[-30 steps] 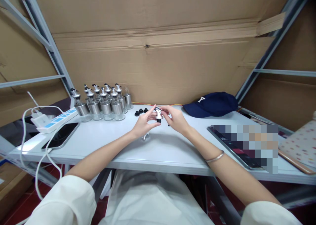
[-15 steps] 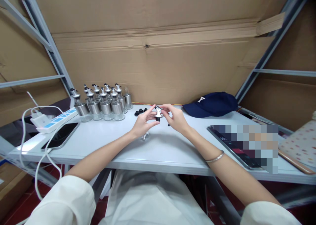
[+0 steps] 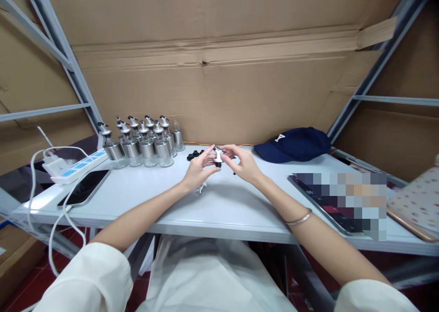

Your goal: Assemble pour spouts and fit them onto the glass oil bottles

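Note:
Between my hands, above the table, is a silver pour spout (image 3: 218,155) with a black lever on top and a black ribbed stopper below. My left hand (image 3: 198,171) grips it from the left, thumb at the stopper and index finger at the top. My right hand (image 3: 243,164) pinches it from the right, fingertips at its upper side. A loose silver spout piece (image 3: 201,188) lies on the table below my left hand. Several black stopper parts (image 3: 195,155) sit behind that hand, and small dark pieces show partly behind my right fingers.
Several glass and steel oil bottles (image 3: 148,151) with spouts stand at the back left; one has no spout. A power strip (image 3: 79,166) and a phone (image 3: 85,188) lie left. A navy cap (image 3: 294,145) and a tablet (image 3: 322,202) are right. Cardboard (image 3: 226,88) walls the back.
My right fingertips have shifted slightly on the spout, which has moved a little left. The bottles and other things on the table stay where they were.

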`<state>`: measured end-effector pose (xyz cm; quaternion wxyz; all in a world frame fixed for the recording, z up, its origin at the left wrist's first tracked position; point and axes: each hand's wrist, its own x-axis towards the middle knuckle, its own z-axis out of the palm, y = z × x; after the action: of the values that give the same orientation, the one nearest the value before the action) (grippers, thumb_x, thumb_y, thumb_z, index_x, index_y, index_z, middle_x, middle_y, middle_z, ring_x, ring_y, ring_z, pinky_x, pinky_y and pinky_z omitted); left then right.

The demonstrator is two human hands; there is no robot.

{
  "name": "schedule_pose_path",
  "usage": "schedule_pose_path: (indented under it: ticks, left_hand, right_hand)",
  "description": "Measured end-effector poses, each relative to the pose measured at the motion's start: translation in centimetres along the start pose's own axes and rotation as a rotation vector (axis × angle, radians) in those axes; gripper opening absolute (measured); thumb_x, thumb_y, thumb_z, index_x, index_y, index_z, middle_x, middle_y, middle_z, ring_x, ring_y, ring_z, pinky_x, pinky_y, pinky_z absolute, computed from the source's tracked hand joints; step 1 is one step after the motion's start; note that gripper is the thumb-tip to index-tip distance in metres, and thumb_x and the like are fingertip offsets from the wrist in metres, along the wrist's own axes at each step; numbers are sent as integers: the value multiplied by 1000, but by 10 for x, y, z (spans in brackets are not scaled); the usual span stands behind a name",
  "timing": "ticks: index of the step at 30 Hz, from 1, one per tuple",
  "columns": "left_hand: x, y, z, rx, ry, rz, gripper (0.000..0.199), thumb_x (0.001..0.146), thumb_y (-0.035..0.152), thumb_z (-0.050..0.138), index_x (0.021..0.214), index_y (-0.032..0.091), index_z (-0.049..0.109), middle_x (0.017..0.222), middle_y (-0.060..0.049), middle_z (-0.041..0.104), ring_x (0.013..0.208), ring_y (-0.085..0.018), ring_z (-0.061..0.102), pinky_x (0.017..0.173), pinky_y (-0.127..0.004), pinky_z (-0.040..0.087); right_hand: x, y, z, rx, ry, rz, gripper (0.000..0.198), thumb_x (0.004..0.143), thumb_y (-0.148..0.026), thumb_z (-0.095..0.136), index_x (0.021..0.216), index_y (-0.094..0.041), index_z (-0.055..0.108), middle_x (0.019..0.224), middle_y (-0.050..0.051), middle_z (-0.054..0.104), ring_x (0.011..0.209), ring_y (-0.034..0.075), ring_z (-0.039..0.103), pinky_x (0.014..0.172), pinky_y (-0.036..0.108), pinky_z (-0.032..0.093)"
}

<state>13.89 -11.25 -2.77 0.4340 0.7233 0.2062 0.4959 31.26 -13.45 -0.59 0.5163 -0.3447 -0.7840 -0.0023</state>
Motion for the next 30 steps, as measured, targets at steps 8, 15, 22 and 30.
schedule_pose_path:
  ticks: [8, 15, 22, 30]
  left_hand:
    - [-3, -3, 0, -10, -8, -6, 76, 65, 20, 72, 135, 20, 42, 109, -7, 65, 100, -21, 62, 94, -41, 50]
    - [-2, -4, 0, -59, -6, -26, 76, 65, 21, 72, 135, 20, 43, 106, -6, 66, 98, -21, 63, 88, -41, 54]
    - [0, 0, 1, -56, -14, -25, 73, 65, 22, 73, 132, 18, 44, 106, -7, 67, 97, -21, 64, 88, -39, 54]
    - [2, -1, 0, 53, 77, 82, 63, 65, 22, 74, 121, 21, 44, 104, -7, 66, 99, -19, 63, 94, -40, 48]
  right_hand:
    - [0, -1, -1, 61, 1, 30, 33, 76, -44, 64, 95, -16, 66, 69, 4, 67, 60, 14, 60, 60, 27, 51]
    - [-1, 0, 5, 121, 39, 65, 45, 67, -54, 69, 89, -15, 65, 65, 3, 66, 56, 14, 58, 57, 28, 50]
    - [-1, -1, 2, 86, 37, 111, 40, 68, -51, 69, 88, -16, 67, 66, 3, 66, 58, 14, 59, 59, 28, 50]
    - [-1, -7, 6, 128, 9, 66, 33, 78, -35, 65, 106, -18, 60, 83, 5, 66, 72, 15, 63, 66, 28, 54]
